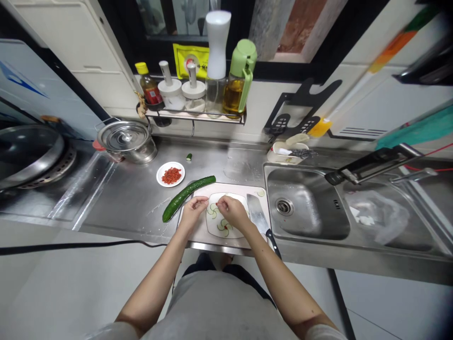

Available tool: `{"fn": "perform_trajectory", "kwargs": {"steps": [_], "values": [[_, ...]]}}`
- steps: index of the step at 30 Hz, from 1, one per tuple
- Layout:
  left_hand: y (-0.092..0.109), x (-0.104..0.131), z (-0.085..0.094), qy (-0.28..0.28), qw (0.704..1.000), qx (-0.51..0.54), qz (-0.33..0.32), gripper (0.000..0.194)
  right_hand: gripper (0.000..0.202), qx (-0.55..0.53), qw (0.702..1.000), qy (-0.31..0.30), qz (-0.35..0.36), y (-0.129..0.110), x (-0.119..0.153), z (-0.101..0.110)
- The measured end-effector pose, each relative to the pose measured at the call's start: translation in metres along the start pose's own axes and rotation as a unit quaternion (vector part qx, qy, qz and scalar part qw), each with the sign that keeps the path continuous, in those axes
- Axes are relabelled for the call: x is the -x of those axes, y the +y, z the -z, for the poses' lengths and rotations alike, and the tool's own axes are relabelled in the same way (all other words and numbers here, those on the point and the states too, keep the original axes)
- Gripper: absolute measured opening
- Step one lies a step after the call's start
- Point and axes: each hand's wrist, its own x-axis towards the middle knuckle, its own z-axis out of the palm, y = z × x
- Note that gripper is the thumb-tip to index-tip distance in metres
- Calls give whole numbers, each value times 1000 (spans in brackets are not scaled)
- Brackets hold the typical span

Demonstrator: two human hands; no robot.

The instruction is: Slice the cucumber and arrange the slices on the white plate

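My right hand (232, 213) is over the square white plate (213, 229), thumb and fingertips pinched on a small red goji berry (217, 204). At the plate's left edge is my left hand (194, 211), its fingertips pressed together; whatever they hold is too small to make out. Thin curved cucumber slices (223, 229) form a pinwheel on the plate, with a red dot at its centre. More slices (212, 210) curve near the upper left, partly under my fingers. The plate stands on a pale cutting board (198, 232). A long cucumber (187, 194) lies left of it.
A kitchen knife (257, 212) lies on the board's right side, handle over the front edge. A small white dish (160, 178) holds goji berries. A cucumber end (189, 157), a lidded pot (138, 146) and a sink (307, 222) surround the area. Bottles fill the wall rack (201, 118).
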Motion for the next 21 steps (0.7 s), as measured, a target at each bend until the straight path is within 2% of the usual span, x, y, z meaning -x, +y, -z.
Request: {"fn": "perform_trajectory", "kwargs": {"steps": [3, 7, 16, 21], "values": [[-12, -4, 10, 19, 997, -68, -45, 22, 16, 67, 995, -68, -21, 9, -5, -12], [-28, -4, 15, 22, 989, -132, -61, 20, 18, 124, 983, -131, -30, 9, -12, -22], [-52, -2, 19, 30, 952, -293, -80, 17, 25, 175, 972, -154, -21, 11, -20, -34], [-58, -1, 20, 22, 943, -323, -77, 17, 25, 187, 968, -168, -19, 10, -22, -37]]}}
